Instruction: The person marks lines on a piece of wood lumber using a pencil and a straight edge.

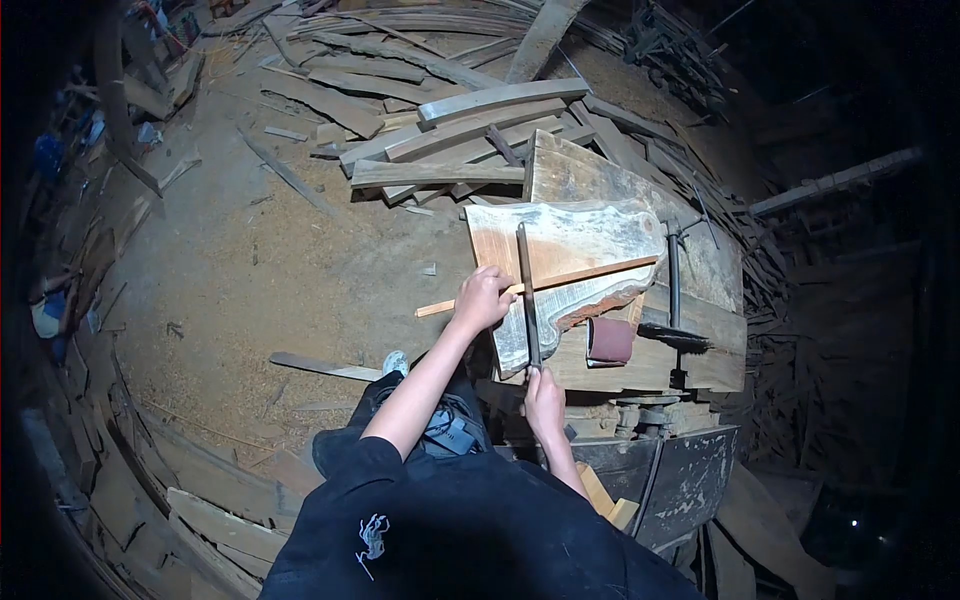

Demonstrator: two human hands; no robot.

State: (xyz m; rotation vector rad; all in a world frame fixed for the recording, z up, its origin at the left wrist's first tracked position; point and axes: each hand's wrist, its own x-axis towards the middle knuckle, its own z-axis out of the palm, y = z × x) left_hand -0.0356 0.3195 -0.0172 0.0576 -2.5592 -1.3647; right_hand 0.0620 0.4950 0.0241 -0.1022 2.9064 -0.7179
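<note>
Matt metal-looking bar [530, 325], smooth wooden strip [600, 270], wooden slab [580, 235] with rough edge

Your bench [580, 172] has a worn wooden top, boards side by side, stained and scuffed. On it you've got a wide wooden slab [590, 235] lying flat, one long edge wavy with bark. Maroon pad [610, 342] lies just beside that bark edge, near the bench's side closest to you. Round saw blade [675, 338] stands up through the top, right of the pad. Your floor [330, 250] is brown, dusty, littered with scraps; a heap of planks [460, 140] lies beyond the bench, one loose board [325, 366] off to your left.
</note>
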